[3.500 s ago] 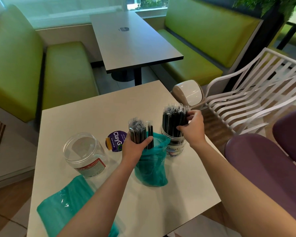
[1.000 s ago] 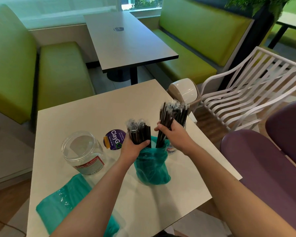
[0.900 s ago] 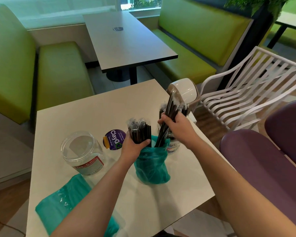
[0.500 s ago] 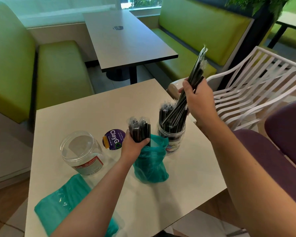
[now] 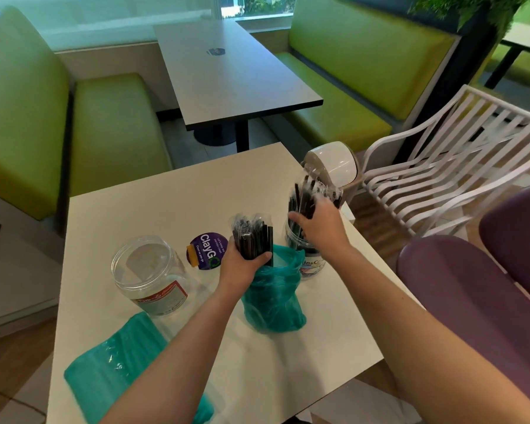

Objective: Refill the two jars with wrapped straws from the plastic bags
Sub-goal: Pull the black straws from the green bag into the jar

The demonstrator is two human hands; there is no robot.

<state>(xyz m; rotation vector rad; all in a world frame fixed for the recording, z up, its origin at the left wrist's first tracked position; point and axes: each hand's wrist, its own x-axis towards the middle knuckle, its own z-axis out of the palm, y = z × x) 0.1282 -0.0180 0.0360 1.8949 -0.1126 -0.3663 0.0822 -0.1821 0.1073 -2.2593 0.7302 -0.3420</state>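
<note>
Right hand [image 5: 318,228] lowered, seemingly gripping straws [image 5: 306,194]

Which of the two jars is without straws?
The clear jar on the left, beside the purple lid. The right jar is packed with straws.

Straws going from a teal bag into a jar on a white table

The left hand [image 5: 242,266] grips a bundle of wrapped straws [image 5: 253,237] standing in the upright teal bag [image 5: 273,301]. Just right, the right hand [image 5: 317,229] is on the straws [image 5: 306,194] in the filled jar [image 5: 311,266]. An empty jar [image 5: 149,275] stands left, a second teal bag [image 5: 114,371] lies nearer, and a purple sticker [image 5: 207,250] sits between jar and hand.
</note>
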